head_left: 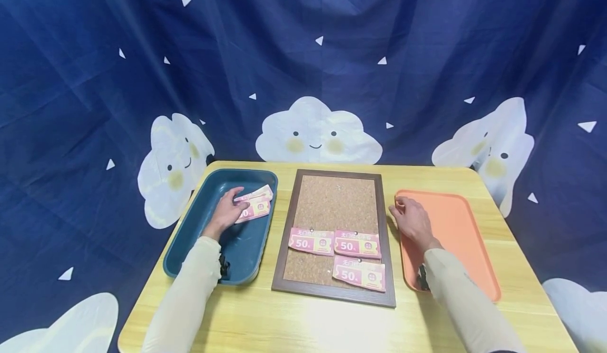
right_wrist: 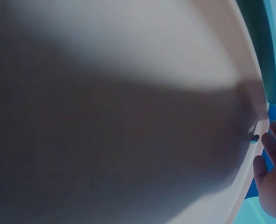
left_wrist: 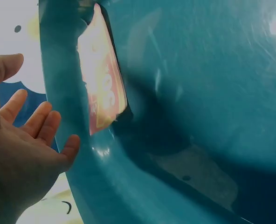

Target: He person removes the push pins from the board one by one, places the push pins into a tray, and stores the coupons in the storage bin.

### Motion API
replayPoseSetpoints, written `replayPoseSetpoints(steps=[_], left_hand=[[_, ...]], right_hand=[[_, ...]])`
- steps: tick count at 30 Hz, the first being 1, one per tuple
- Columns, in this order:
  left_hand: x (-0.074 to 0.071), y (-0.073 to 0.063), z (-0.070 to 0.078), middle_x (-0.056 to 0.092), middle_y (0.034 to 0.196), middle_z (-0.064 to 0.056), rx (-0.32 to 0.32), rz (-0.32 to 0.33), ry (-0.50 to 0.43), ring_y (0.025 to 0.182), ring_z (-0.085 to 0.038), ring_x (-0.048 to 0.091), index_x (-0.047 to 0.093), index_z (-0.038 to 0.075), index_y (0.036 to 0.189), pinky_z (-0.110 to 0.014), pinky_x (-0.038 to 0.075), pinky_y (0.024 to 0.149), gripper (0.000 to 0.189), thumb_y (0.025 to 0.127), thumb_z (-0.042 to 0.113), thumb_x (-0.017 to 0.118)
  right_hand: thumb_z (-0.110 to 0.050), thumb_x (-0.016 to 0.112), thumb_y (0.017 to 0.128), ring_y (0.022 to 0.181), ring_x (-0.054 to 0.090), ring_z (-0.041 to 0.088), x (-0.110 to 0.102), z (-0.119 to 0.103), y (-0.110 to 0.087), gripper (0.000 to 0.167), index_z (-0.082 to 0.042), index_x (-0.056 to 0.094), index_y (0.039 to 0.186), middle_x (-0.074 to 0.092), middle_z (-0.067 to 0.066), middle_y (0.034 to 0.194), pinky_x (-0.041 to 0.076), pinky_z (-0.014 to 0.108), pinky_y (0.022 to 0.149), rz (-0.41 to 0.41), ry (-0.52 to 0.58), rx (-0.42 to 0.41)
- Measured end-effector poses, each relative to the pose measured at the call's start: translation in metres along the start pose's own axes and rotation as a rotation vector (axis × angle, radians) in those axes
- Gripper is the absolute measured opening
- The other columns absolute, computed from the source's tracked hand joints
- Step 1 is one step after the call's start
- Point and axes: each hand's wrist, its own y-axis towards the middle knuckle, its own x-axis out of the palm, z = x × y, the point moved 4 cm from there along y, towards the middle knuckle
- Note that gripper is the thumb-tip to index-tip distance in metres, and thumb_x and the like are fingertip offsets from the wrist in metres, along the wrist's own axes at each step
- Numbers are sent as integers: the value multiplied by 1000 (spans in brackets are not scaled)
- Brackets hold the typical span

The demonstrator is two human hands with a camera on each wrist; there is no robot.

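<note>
My left hand [head_left: 226,212] reaches into the dark blue bin [head_left: 244,258], right at pink paper coupons [head_left: 258,209] lying by its right wall. In the left wrist view the fingers [left_wrist: 37,122] are spread and loosely bent, with nothing between them. My right hand [head_left: 413,220] hovers over the left rim of the orange tray [head_left: 455,232], its fingers loosely bent and holding nothing visible. Close to these fingertips, a small dark, shiny piece [right_wrist: 254,139] lies at the tray's edge in the right wrist view.
Between the two containers lies a brown-framed cork board [head_left: 336,203]. Three pink coupons marked 50, such as the lower right one [head_left: 359,274], hang on it by small round pins [head_left: 311,230]. All stand on a wooden table [head_left: 284,321] before a blue curtain [head_left: 351,79].
</note>
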Motion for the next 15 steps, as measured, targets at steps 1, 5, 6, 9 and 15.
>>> replayPoseSetpoints(steps=[1, 5, 6, 9, 15], left_hand=[[1, 0, 1, 41, 147, -21, 7, -6, 5, 131, -40, 42, 40, 10, 145, -55, 32, 109, 59, 91, 25, 60], [3, 0, 5, 43, 144, -22, 33, -16, 23, 130, -39, 41, 40, 9, 144, -54, 31, 109, 60, 90, 25, 61], [3, -1, 7, 44, 144, -21, 39, -15, 23, 130, -38, 41, 41, 10, 144, -53, 31, 109, 60, 90, 25, 62], [4, -2, 12, 44, 144, -20, 48, -23, 8, 131, -37, 42, 42, 10, 143, -52, 31, 110, 60, 90, 26, 62], [8, -3, 27, 45, 143, -18, 76, -45, -2, 130, -35, 44, 43, 9, 142, -50, 32, 110, 60, 89, 26, 63]], right_hand=[[-39, 52, 97, 121, 51, 41, 1, -1, 0, 47, -8, 53, 132, 61, 20, 127, 35, 56, 102, -5, 2, 5], [-39, 52, 97, 120, 52, 41, 2, -2, 0, 48, -7, 52, 133, 60, 20, 127, 36, 56, 102, -24, 17, 18], [-39, 52, 97, 120, 52, 40, 2, -3, -1, 48, -7, 51, 133, 60, 20, 127, 36, 55, 101, -29, 21, 21], [-40, 51, 97, 119, 53, 39, 2, -4, -1, 49, -7, 51, 133, 60, 19, 127, 37, 55, 101, -42, 27, 22], [-44, 51, 96, 118, 54, 38, 4, -5, -2, 52, -9, 49, 135, 59, 18, 128, 38, 55, 100, -60, 14, 18]])
